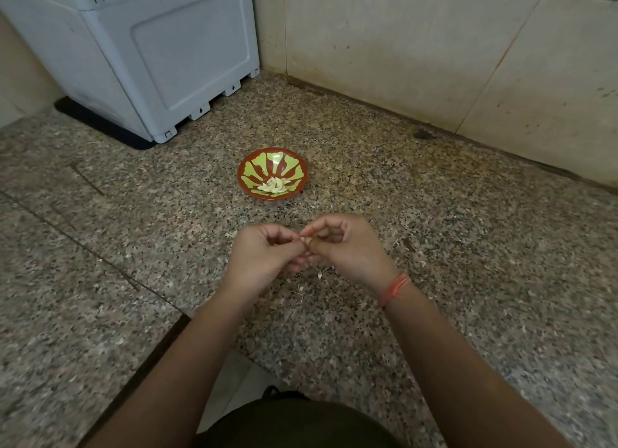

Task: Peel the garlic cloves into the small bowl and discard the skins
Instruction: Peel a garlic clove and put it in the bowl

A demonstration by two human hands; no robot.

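Garlic clove (305,239): held above the worktop (451,233), pinched between both hands, in front of the small bowl (245,166) and clear of it. Only a pale bit shows between the fingertips, so I can't tell how much skin is on it.

Left grip (264,255): fingers curled, thumb and forefinger clamped on the clove's left end.

Right grip (347,250): thumb and forefinger clamped on the clove's right end, other fingers curled. Orange thread (396,288) on that wrist.

Small bowl: red with green pattern, upright on the worktop, a pile of peeled cloves (275,185) at its bottom.

Skins (319,275): a few loose scraps on the worktop just under the hands.

Grey plastic unit (140,56) at back left, against the wall.
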